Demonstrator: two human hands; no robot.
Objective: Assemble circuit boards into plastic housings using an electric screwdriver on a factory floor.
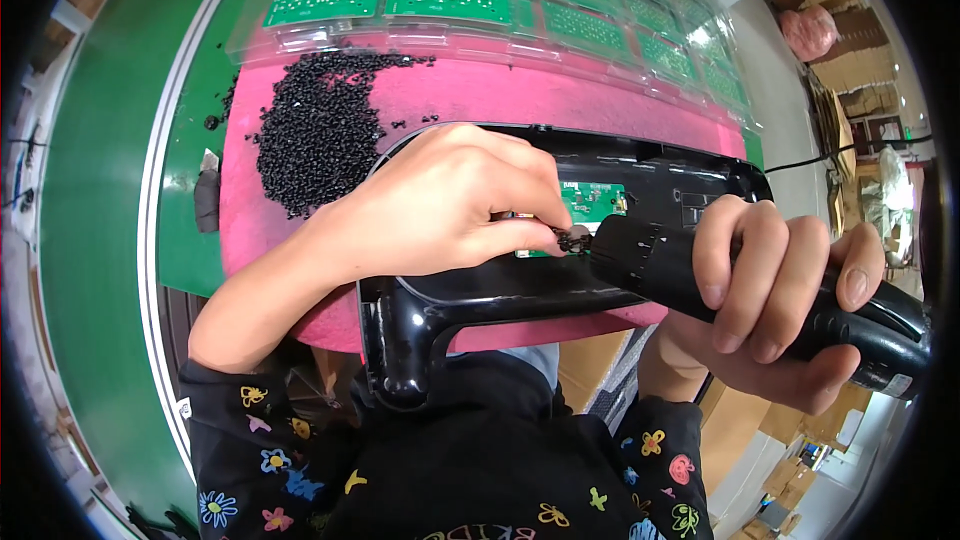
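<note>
Clamps fingers of right hand (pixel 750 275) round black electric screwdriver (pixel 665 262).
Pinches black screws (pixel 573 241) between thumb and forefinger of left hand (pixel 455 190), over circuit board (pixel 600 203) in black housing (pixel 530 290), right of screw heap (pixel 315 135).

On the left, a green surface (pixel 105 180) is crossed by a white strip (pixel 160 150); a small dark wrapped object (pixel 207 202) is placed nearby. On the far right — beyond a strung black cable (pixel 850 152) — a pink bundle (pixel 808 33) and clear plastic (pixel 893 177) are seen.
</note>
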